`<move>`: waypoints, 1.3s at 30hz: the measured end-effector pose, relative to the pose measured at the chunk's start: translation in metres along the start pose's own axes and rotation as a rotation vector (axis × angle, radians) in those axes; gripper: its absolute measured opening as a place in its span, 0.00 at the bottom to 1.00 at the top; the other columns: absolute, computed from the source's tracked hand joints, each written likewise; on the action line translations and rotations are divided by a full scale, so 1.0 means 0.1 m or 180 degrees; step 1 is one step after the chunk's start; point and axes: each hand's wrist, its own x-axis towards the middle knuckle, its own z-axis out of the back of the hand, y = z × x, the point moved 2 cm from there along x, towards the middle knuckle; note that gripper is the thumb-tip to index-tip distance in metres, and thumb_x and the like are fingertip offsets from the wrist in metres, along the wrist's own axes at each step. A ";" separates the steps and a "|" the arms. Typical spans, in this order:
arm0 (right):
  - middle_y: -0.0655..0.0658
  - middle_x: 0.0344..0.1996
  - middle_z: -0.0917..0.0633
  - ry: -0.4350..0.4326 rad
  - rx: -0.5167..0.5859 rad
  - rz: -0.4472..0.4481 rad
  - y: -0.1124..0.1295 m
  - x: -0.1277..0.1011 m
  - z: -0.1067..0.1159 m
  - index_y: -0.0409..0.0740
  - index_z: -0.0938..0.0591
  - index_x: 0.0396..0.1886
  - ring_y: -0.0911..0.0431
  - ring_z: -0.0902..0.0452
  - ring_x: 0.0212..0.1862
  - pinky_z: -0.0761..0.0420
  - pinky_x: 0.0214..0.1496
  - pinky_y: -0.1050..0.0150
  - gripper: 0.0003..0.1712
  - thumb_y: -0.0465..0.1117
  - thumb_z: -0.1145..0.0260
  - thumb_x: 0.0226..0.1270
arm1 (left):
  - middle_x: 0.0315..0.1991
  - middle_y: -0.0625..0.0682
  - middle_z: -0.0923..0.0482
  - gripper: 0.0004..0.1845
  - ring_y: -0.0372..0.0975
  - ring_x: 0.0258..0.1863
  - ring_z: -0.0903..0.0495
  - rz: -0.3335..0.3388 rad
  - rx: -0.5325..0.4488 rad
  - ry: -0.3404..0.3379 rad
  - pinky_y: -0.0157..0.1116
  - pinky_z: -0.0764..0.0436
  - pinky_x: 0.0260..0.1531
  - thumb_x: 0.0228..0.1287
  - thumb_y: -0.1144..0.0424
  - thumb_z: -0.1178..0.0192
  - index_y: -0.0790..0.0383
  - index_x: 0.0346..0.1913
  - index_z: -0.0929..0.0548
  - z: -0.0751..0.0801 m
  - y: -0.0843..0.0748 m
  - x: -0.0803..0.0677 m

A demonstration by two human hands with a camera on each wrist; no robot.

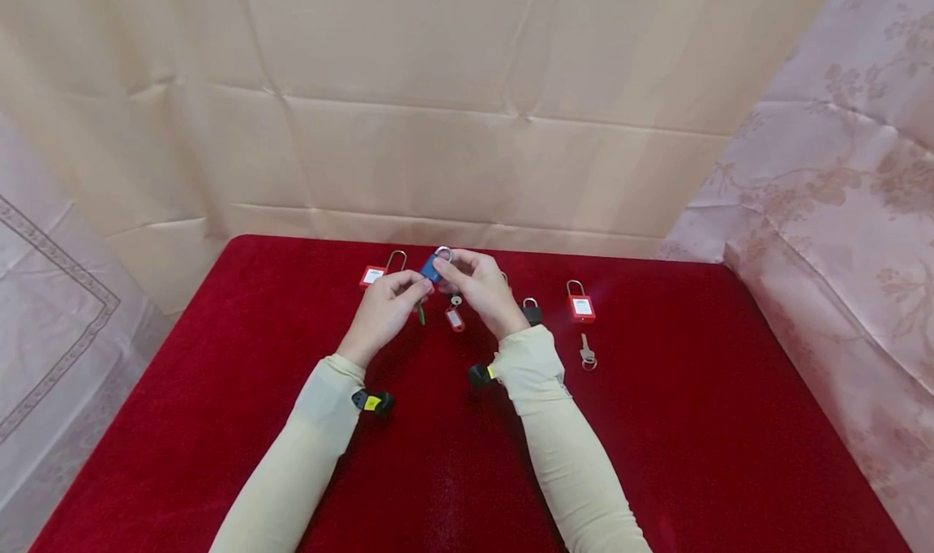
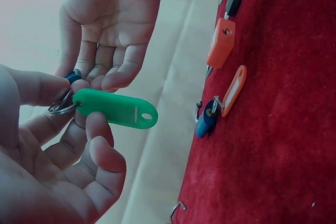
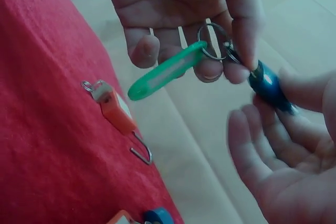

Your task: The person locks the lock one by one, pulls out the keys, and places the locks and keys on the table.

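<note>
Above the far part of the red-covered table, my right hand [image 1: 485, 289] holds a small blue padlock [image 1: 430, 269] between thumb and fingers, its metal shackle pointing up and away. My left hand [image 1: 383, 306] pinches a key right at the lock's bottom end. The fingertips hide most of that key, so I cannot tell how deep it sits in the lock. From its key ring [image 3: 210, 40] hangs a green key tag [image 2: 113, 108], lying across the left fingers in the left wrist view.
A second blue padlock [image 2: 207, 125] with a red key tag [image 1: 455, 319] lies below the hands. Red padlocks stand at left [image 1: 372, 276] and right [image 1: 581, 308], the right one with a key [image 1: 587, 352] in front. A black padlock [image 1: 531, 314] is beside the right wrist.
</note>
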 end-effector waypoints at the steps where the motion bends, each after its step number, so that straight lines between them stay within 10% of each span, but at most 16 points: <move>1: 0.48 0.32 0.15 -0.0097 0.0068 0.0023 0.01 0.00 0.02 0.30 0.18 0.49 0.57 0.17 0.34 0.16 0.52 0.49 0.13 0.38 0.35 0.75 | 0.38 0.60 0.17 0.13 0.50 0.39 0.22 0.0002 0.0015 0.0016 0.41 0.24 0.39 0.75 0.58 0.42 0.64 0.43 0.14 0.00 0.00 0.00; 6: 0.46 0.32 0.18 -0.0634 0.0377 0.0115 0.06 -0.01 0.19 0.33 0.19 0.46 0.55 0.19 0.32 0.15 0.44 0.62 0.09 0.37 0.36 0.75 | 0.41 0.55 0.13 0.13 0.46 0.42 0.18 0.0005 0.0147 0.0124 0.42 0.23 0.45 0.74 0.58 0.41 0.64 0.46 0.11 0.00 0.00 0.00; 18: 0.46 0.35 0.17 -0.0412 0.0359 -0.0064 0.05 0.00 0.17 0.34 0.19 0.48 0.55 0.19 0.33 0.15 0.44 0.65 0.09 0.36 0.35 0.74 | 0.38 0.57 0.13 0.13 0.51 0.35 0.15 -0.0061 -0.0009 0.0158 0.45 0.16 0.41 0.71 0.63 0.37 0.69 0.51 0.15 0.03 0.06 0.05; 30: 0.46 0.33 0.17 -0.0306 0.0175 -0.0133 -0.01 0.01 0.11 0.34 0.19 0.48 0.56 0.19 0.33 0.14 0.46 0.60 0.10 0.36 0.34 0.74 | 0.36 0.58 0.15 0.13 0.53 0.35 0.14 0.0638 0.0125 0.0973 0.41 0.14 0.37 0.72 0.64 0.39 0.69 0.53 0.22 0.12 0.16 0.04; 39: 0.46 0.34 0.17 -0.0234 0.0077 -0.0187 -0.02 0.01 0.07 0.33 0.18 0.50 0.54 0.18 0.34 0.14 0.45 0.62 0.12 0.36 0.34 0.74 | 0.37 0.55 0.14 0.10 0.44 0.34 0.14 0.0840 0.0418 0.1170 0.39 0.16 0.36 0.73 0.60 0.39 0.65 0.46 0.21 0.11 0.33 0.04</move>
